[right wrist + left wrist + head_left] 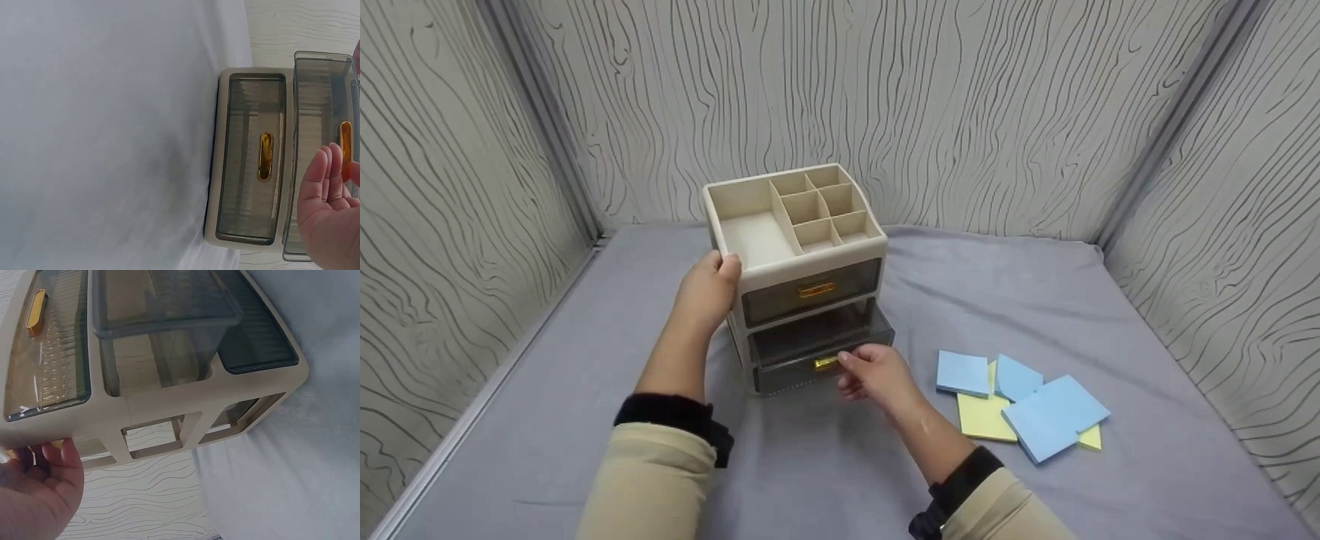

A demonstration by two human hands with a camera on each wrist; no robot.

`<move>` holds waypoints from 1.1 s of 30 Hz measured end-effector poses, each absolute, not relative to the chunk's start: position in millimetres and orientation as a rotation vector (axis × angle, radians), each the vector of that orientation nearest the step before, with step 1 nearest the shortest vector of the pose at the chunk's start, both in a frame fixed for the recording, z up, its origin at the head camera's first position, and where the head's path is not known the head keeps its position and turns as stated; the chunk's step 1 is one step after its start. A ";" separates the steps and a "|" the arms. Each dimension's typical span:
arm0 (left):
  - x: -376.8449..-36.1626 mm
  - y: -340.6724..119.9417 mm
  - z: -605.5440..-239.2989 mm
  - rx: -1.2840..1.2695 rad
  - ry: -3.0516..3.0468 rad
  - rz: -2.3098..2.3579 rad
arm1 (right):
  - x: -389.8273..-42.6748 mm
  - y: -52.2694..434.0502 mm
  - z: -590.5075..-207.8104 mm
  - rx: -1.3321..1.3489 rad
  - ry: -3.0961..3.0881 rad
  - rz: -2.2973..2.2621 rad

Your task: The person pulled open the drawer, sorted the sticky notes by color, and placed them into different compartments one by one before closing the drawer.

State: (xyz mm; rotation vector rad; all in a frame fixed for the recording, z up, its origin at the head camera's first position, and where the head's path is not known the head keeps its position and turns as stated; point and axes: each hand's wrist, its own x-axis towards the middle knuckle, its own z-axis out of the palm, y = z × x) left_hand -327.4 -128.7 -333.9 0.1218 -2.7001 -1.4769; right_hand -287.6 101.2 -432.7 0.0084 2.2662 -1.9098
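Note:
A cream desktop organizer [810, 260] with smoky clear drawers stands on the cloth. Its middle drawer [787, 377] is pulled partway out, while the top drawer [847, 279] and bottom drawer [247, 157] sit closed in the frame. My left hand [706, 291] grips the organizer's left side near the front corner, thumb over the upper edge and fingers curled at the side opening [154, 439]. At the pulled-out drawer's gold handle [825, 364], my right hand [877, 375] pinches with thumb and fingers. No contents show in the pulled-out drawer.
Several blue sticky-note pads [1057, 416] and yellow pads [986, 420] lie overlapping to the right of the organizer. Grey cloth [997, 285] with wrinkles covers the table. Wood-patterned panels [960, 112] stand behind and on both sides.

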 end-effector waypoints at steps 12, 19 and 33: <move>-326.8 -128.6 -333.4 0.098 -2.674 -1.488 | -267.7 117.9 -437.9 -0.042 2.228 -1.936; -327.3 -129.3 -333.5 0.106 -2.680 -1.494 | -259.8 121.9 -440.4 -0.057 2.207 -1.927; -326.2 -128.0 -332.7 0.129 -2.707 -1.477 | -251.5 128.9 -443.9 -0.084 2.174 -1.945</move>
